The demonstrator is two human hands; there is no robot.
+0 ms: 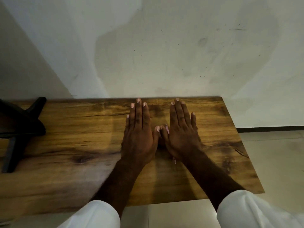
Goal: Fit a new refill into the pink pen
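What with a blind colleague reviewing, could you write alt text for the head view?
The left hand and right hand lie flat, palms down, on a wooden table; a pink pen peeks from under the right. A black stand sits left.

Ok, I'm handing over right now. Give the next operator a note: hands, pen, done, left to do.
Left hand: flat, palm down on the table, holding nothing.
Right hand: flat, palm down, covering the pink pen; only a pink sliver by the thumb and one end below the wrist show.
No refill in view.
Done: cannot tell from here.
Left: uncover the pen, check whether a new refill is in.
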